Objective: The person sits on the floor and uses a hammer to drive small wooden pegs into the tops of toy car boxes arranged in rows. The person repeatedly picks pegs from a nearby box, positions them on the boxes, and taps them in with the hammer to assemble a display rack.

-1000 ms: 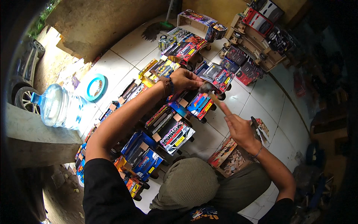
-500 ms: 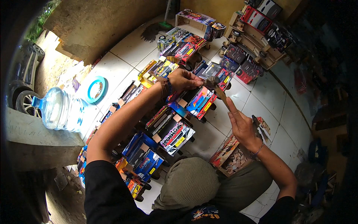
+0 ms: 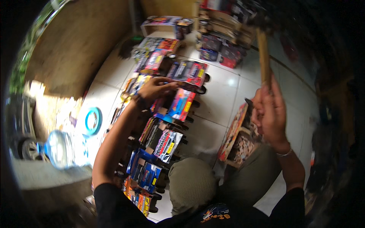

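My right hand (image 3: 270, 114) is closed round the wooden handle of a hammer (image 3: 263, 57), raised at the right; its dark head is blurred. My left hand (image 3: 154, 91) reaches over a row of toy trucks, thumb and fingers together at the back of a blue-and-orange toy truck (image 3: 181, 104). Whatever they pinch is too small and smeared to name. Just beyond it stands a black-and-red toy truck (image 3: 190, 72). Nearer me in the row are a white-and-pink toy truck (image 3: 168, 146) and a blue toy truck (image 3: 149, 176).
By my right knee sits a box (image 3: 243, 146) of small wood pieces, a dark tool lying across it. More toy trucks (image 3: 228, 55) stand at the back. To the left are a blue-rimmed plate (image 3: 93, 121) and a large clear water bottle (image 3: 62, 149).
The hammer has swung up and away to the right from beside my left hand's fingers. My left hand stays at the trucks. The whole view has turned and shifted.
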Motion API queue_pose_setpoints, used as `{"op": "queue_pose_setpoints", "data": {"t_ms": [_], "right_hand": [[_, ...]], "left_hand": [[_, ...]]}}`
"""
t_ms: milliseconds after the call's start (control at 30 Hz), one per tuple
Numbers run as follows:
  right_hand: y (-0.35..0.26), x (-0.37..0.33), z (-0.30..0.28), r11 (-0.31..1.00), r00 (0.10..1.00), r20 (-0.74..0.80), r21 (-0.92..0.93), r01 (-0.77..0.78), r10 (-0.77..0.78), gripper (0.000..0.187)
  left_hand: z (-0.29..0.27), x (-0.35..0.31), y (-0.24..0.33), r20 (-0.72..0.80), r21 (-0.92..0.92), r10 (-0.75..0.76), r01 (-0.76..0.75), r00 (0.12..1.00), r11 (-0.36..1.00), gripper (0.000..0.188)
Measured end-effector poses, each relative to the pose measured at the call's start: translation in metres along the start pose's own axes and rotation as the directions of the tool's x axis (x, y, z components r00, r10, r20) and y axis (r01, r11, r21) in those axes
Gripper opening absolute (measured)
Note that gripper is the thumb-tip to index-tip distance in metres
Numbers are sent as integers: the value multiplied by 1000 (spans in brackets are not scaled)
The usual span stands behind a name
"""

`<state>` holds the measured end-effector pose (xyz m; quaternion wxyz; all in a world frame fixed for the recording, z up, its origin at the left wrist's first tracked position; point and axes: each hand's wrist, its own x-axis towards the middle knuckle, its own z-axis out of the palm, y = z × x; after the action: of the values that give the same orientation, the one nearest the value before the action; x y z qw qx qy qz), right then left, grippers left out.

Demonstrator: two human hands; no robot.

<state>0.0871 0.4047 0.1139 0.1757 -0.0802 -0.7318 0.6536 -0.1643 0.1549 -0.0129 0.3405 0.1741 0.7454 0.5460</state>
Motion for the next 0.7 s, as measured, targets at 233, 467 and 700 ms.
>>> {"op": "queue_pose_setpoints", "data": {"t_ms": [233, 467, 700], "right_hand": [[-13, -80, -55, 987, 928, -364, 158, -26, 83, 55], [-17, -109, -124, 906, 910, -415, 375, 198, -27, 55], [-32, -130, -134, 883, 918, -396, 438, 169, 21, 56]], "left_hand": [[91, -19, 60, 180, 763, 661, -527, 729, 374, 28], [309, 11, -35, 886, 406, 64, -834, 460, 372, 18], [402, 21, -132, 906, 422, -7, -904, 423, 63, 27]]}}
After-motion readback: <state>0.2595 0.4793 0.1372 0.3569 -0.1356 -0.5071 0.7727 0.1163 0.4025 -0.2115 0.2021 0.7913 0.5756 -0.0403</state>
